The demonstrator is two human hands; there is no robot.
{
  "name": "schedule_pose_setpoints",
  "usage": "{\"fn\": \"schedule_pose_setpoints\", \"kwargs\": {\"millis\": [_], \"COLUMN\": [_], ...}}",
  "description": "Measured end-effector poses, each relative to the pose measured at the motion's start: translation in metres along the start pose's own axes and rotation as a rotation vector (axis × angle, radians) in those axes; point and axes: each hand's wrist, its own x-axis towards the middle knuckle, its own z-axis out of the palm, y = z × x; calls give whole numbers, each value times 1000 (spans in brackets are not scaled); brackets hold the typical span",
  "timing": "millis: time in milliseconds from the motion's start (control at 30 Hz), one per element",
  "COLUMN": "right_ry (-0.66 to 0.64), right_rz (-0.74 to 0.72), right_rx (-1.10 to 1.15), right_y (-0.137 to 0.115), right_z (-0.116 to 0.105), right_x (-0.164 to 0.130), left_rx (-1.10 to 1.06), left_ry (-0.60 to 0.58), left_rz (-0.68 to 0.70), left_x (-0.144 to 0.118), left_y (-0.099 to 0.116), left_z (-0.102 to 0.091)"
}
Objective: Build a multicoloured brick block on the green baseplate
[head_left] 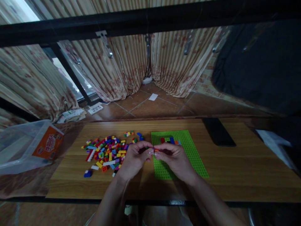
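Observation:
My left hand (135, 157) and my right hand (176, 159) meet fingertip to fingertip over the left edge of a green studded baseplate (190, 157). Between the pinched thumbs and forefingers is a small orange toy brick (156, 150), mostly covered by the fingers. Whether other pieces are joined to it, I cannot tell. Beyond my right hand, several bricks in red, blue and orange (171, 140) sit on the far part of the baseplate. A loose heap of coloured toy bricks (109, 151) spreads over the table left of my left hand.
On the wooden table (246, 175), a black flat object like a phone (218, 131) lies right of the baseplate. A small blue cluster (87, 174) sits at the heap's near left. Off the table's left end stands a clear plastic bin (21, 147) with an orange label.

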Motion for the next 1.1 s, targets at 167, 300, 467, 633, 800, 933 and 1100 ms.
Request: {"fn": "schedule_pose_setpoints", "kwargs": {"millis": [167, 300, 467, 633, 800, 933, 1100], "right_ry": [-12, 67, 182, 171, 14, -72, -67], "right_rz": [38, 10, -74, -105, -103, -177, -187], "right_rx": [112, 58, -87, -388, -726, -836, -993], "right_y": [-7, -11, -20, -23, -21, -18, -12], "right_z": [-3, -18, -55, -83, -84, -79, -79], "right_x": [-1, 4, 11, 12, 6, 4, 3], "left_rx": [-153, -86, 167, 440, 705, 909, 1100], "left_ry": [-89, -33, 107, 221, 303, 375, 384], "left_rz": [-61, -94, -66, 81, 109, 86, -5], "left_x": [-1, 2, 7, 9, 11, 11, 9], "left_y": [-2, -1, -5, -14, -23, -20, -6], "left_z": [-6, -11, -25, -41, -52, -56, -57]}}
